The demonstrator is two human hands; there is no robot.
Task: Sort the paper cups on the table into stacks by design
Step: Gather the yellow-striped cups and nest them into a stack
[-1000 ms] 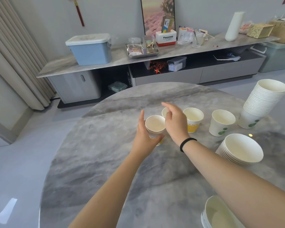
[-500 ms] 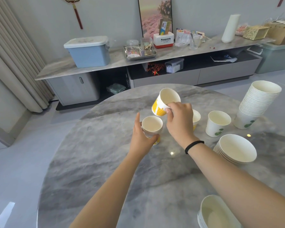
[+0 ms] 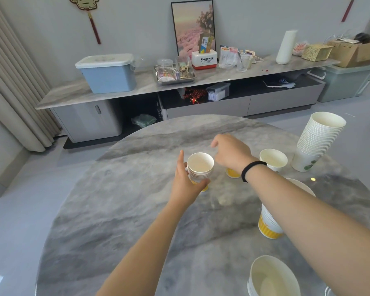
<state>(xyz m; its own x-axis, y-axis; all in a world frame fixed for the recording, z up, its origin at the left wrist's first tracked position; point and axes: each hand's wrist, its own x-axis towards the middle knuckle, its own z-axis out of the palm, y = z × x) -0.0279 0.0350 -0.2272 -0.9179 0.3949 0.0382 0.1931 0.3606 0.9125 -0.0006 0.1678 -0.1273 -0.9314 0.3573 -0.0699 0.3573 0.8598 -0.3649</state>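
Note:
My left hand (image 3: 185,184) wraps around a short stack of yellow-patterned paper cups (image 3: 200,169) standing on the grey marble table (image 3: 124,221). Just right of it hovers my right hand (image 3: 231,153), fingers loosely apart and holding nothing. A single yellow-patterned cup (image 3: 233,173) stands under that wrist, mostly hidden. Farther right is a single white cup (image 3: 273,160), and beyond it a tall leaning stack of green-leaf cups (image 3: 317,142). Another yellow stack (image 3: 268,224) shows below my right forearm. A lying stack of white cups (image 3: 301,185) is partly hidden behind the arm.
A larger white cup stack (image 3: 271,278) lies at the table's near edge. Behind the table a long low sideboard (image 3: 150,84) carries a blue lidded box (image 3: 108,73), a tray of jars, a Panasonic box and a white roll. Curtains hang at the left.
My right hand carried a yellow-patterned cup over and dropped it into the stack in my left hand, then let go and lifted to the right. The stack is taller.

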